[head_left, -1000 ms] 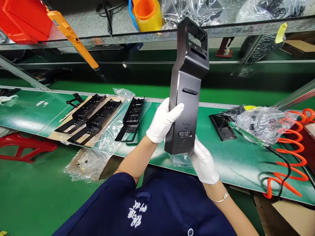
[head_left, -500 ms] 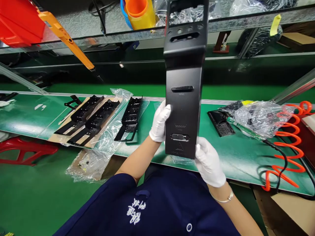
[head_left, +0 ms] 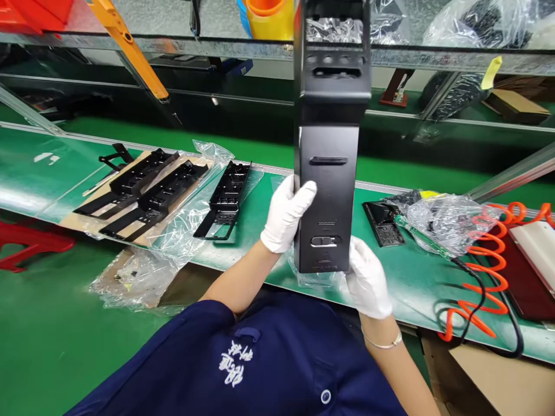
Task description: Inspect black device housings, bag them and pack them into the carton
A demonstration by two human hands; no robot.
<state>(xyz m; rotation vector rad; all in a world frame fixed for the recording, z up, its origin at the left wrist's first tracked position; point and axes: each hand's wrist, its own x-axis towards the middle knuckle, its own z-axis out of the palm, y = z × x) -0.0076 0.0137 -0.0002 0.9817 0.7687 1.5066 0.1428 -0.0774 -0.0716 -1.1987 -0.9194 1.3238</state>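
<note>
I hold a long black plastic housing (head_left: 329, 173) upright in front of me, its flat outer face toward me and its open handle end reaching past the top of the view. My left hand (head_left: 286, 215), in a white glove, grips its left edge about halfway up. My right hand (head_left: 367, 278), also gloved, clasps its bottom right corner. The housing hangs above the near edge of the green workbench (head_left: 243, 231).
Two black inner frames (head_left: 139, 193) lie on cardboard and plastic film at the left, a third black frame (head_left: 224, 199) beside them. A small black part (head_left: 384, 222), a clear bag (head_left: 446, 222) and an orange coiled hose (head_left: 485, 271) lie at the right. A shelf rail (head_left: 217, 45) runs overhead.
The housing has turned from an angled pose to face me squarely and stands more upright. My view has shifted a little to the left and down; both hands keep their grip.
</note>
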